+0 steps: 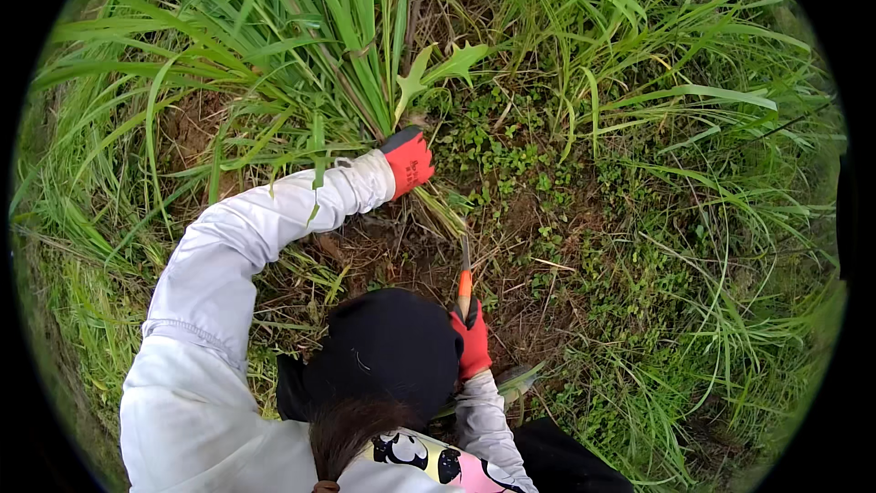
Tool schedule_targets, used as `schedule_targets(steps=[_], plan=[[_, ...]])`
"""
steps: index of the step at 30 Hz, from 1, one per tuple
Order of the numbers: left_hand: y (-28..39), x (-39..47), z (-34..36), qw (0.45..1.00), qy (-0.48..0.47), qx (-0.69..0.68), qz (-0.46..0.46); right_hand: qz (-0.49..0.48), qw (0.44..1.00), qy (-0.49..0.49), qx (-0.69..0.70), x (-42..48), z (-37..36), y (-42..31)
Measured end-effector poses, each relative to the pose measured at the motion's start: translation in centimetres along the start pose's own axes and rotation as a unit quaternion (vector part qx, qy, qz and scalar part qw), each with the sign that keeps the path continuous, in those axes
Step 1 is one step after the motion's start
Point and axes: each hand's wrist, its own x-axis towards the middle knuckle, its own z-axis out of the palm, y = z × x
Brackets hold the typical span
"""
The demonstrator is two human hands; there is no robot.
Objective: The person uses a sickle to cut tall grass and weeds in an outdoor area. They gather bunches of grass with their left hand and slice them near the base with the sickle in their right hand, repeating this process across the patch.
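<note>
My left hand [410,163], in a red work glove with a dark palm, is closed around a bundle of long green grass [363,75]. Cut-looking pale stem ends [441,211] stick out below the fist, toward the lower right. A lobed green leaf [455,65] shows just above this hand. Nearer my body, my right hand [472,342], gloved alike, grips the wooden handle of a sickle [465,284] with an orange collar. Its narrow metal blade points away from me, its tip beside the stem ends; whether they touch I cannot tell.
Tall grass [616,20] grows at the far right, with more along the left. Low leafy weeds [506,157] and brown soil with dry stalks [534,322] cover the ground between. My black-clad knee [390,349] and a hanging ponytail [349,431] block part of the near ground.
</note>
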Motion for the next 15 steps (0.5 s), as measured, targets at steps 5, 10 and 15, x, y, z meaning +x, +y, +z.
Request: schedule_targets(steps=[5,10,15], plan=[[0.0,-15.5,1.8,0.982,-0.165,-0.088,-0.016,0.097,0.922,-0.029,0.374,2.9,-0.9,-1.9],[-0.8,-21.6,4.4,0.98,-0.124,-0.138,-0.071,0.116,0.954,-0.06,0.269,5.4,-0.2,-4.7],[-1.4,-18.7,3.6,0.984,-0.057,-0.148,-0.084,0.074,0.96,-0.102,0.251,8.2,3.5,-4.4]])
